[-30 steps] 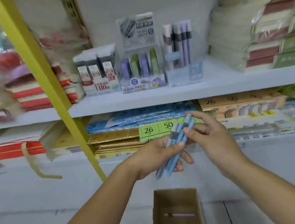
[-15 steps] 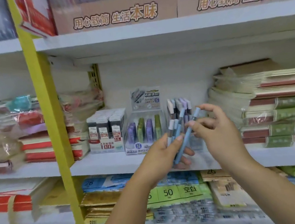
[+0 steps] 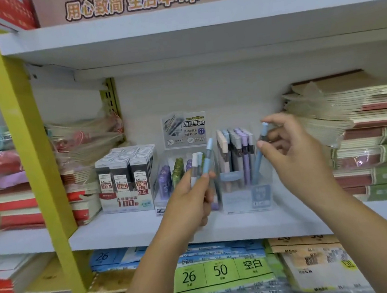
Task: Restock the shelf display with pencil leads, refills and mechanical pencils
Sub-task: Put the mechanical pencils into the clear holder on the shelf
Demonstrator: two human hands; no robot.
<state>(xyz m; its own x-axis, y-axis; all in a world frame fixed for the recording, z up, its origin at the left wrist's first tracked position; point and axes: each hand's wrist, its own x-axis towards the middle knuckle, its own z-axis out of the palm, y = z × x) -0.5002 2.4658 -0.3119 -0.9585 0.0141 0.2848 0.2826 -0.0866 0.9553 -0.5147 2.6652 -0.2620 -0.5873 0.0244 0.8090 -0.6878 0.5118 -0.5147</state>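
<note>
My left hand (image 3: 189, 202) grips a small bunch of mechanical pencils (image 3: 201, 163), blue and white, held upright in front of the middle shelf. My right hand (image 3: 292, 156) pinches one blue mechanical pencil (image 3: 259, 153) and holds it slanted over the right side of a clear pencil display box (image 3: 246, 195). That box holds several upright pencils, cream, grey and purple. To its left stands a clear lead display (image 3: 170, 180) with purple and green lead cases under a printed card. Further left is a box of black HB 0.5 lead refills (image 3: 125, 178).
The white shelf board (image 3: 115, 230) carries the displays. Wrapped notebook stacks (image 3: 368, 141) fill its right side, and more bagged stacks (image 3: 73, 160) its left. A yellow upright (image 3: 25, 141) slants across the left. Paper packs with number labels (image 3: 221, 271) lie on the shelf below.
The view has risen from the floor carton to the middle shelf. My right hand has drawn one blue pencil out of the bunch in my left hand and carried it right, to the clear box.
</note>
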